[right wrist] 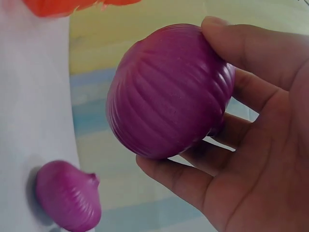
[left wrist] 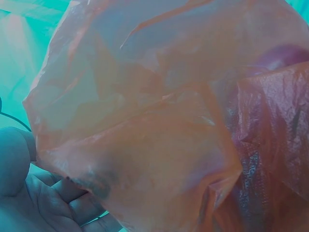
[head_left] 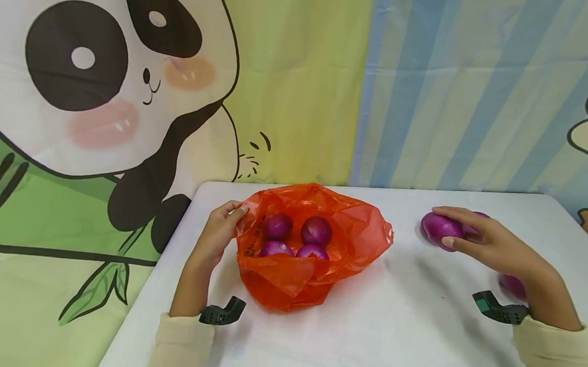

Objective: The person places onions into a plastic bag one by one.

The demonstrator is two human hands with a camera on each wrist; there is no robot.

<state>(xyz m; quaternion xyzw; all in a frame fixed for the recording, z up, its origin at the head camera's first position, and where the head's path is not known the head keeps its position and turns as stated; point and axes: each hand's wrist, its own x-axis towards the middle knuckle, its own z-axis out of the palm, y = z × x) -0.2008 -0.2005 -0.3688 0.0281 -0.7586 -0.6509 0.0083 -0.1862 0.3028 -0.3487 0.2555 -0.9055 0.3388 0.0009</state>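
My left hand [head_left: 217, 235] pinches the left rim of a red plastic bag [head_left: 279, 279], which stands with its mouth spread wide. Inside it lie several purple onions [head_left: 317, 231]. The left wrist view is mostly filled by the bag's thin, creased film [left wrist: 145, 125], with the thumb and fingers at its edge. To the right of the bag, my right hand [head_left: 499, 249] grips a purple onion [head_left: 436, 229]. Thumb and fingertips hold this ribbed, glossy onion [right wrist: 169, 92] from opposite sides in the right wrist view.
A second onion [head_left: 480, 215] shows partly behind the right hand. Another [head_left: 512, 287] lies near the right wrist, partly hidden by it. Everything rests on a white-covered table [head_left: 365, 336]. A cloth printed with a panda [head_left: 178, 84] hangs behind the table.
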